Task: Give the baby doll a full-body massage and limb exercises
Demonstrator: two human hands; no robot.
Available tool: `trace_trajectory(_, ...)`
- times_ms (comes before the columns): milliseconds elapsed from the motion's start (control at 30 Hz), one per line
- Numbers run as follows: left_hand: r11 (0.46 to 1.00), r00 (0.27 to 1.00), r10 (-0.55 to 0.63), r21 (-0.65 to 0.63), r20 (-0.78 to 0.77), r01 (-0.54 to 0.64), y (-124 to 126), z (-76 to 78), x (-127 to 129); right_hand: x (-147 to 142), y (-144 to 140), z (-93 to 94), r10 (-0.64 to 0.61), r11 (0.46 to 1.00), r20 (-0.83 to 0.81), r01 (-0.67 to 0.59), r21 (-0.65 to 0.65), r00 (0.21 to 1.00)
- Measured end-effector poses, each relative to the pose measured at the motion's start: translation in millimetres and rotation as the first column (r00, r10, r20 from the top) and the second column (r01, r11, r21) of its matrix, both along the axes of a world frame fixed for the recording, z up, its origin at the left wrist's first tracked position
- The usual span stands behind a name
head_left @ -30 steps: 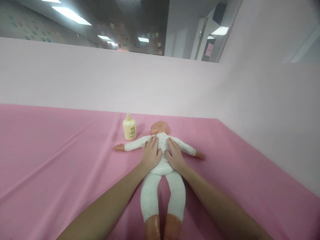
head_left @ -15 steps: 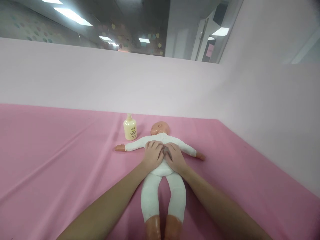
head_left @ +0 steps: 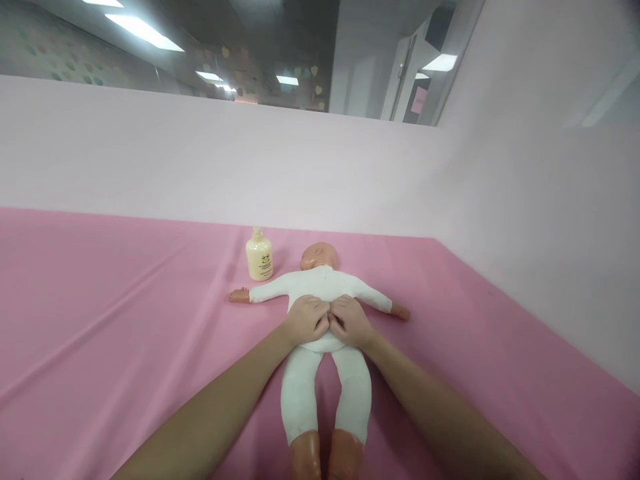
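Pink sheet (head_left: 125, 300) meets pale walls (head_left: 200, 167); left hand (head_left: 306, 320) and right hand (head_left: 349, 321), fingers curled, press on doll's (head_left: 320, 283) belly beside bottle (head_left: 259, 255).

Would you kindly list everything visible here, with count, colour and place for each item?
baby doll: one, white suit with tan head, hands and feet, lying face up on the middle of the sheet, arms spread.
pump bottle: one, pale yellow, standing upright on the sheet beside the doll's head, apart from it.
sheet: one, pink, covering the whole surface.
partition: pale pink, along the far side and the right side.
ceiling lights: several, white, above the partition.
left hand: one, fingers curled, on the doll's belly.
right hand: one, fingers curled, on the doll's belly, touching the left hand.
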State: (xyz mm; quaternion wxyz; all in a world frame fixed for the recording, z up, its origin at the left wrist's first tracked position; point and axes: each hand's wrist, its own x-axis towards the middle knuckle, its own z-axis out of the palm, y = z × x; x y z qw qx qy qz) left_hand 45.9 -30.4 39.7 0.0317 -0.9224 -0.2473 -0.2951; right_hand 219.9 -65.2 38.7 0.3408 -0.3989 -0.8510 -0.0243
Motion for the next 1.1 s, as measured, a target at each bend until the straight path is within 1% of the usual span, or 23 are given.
trace_trajectory(233, 1.000, 1.000, -0.029, 0.010, -0.010, 0.029, -0.8, 1.5, -1.1, -0.4, -2.2, 1.6, 0.007, 0.999, -0.017, -0.006, 0.050, 1.000)
trace_trajectory(333, 1.000, 0.999, -0.029, 0.012, -0.020, 0.029, -1.3, 2.4, -0.9, -1.1, -2.5, 2.8, -0.004, 0.999, -0.019, 0.004, 0.044, 1.000)
trace_trajectory(500, 0.993, 0.996, 0.083, -0.080, -0.033, -0.086, 0.5, 3.5, 2.3, -3.2, 1.6, 1.4, -0.102, 0.991, -0.059, 0.096, -0.095, 0.993)
trace_trajectory(567, 0.990, 0.993, 0.109, -0.091, -0.041, -0.112, 0.9, 3.4, 3.4, -3.9, 2.6, 1.0, -0.123, 0.986, -0.069, 0.114, -0.122, 0.990)
trace_trajectory(733, 0.991, 0.991, 0.130, -0.035, -0.035, -0.131, -0.5, 1.9, 3.1, -4.2, 0.7, 3.3, -0.120, 0.989, -0.065, 0.114, -0.093, 0.991)
trace_trajectory(900, 0.990, 0.990, 0.137, -0.031, -0.017, -0.138, -0.4, 1.0, 2.8, -4.7, -0.6, 5.7, -0.122, 0.989, -0.083, 0.114, -0.092, 0.989)
trace_trajectory(1000, 0.985, 0.987, 0.159, -0.066, -0.005, -0.159, 0.0, 2.6, 3.4, -5.8, 0.9, 5.9, -0.124, 0.988, -0.091, 0.114, -0.108, 0.988)
trace_trajectory(1100, 0.969, 0.979, 0.206, -0.138, -0.004, -0.204, 0.1, 4.9, 4.3, -7.2, 2.9, 5.5, -0.130, 0.984, -0.096, 0.116, -0.135, 0.987)
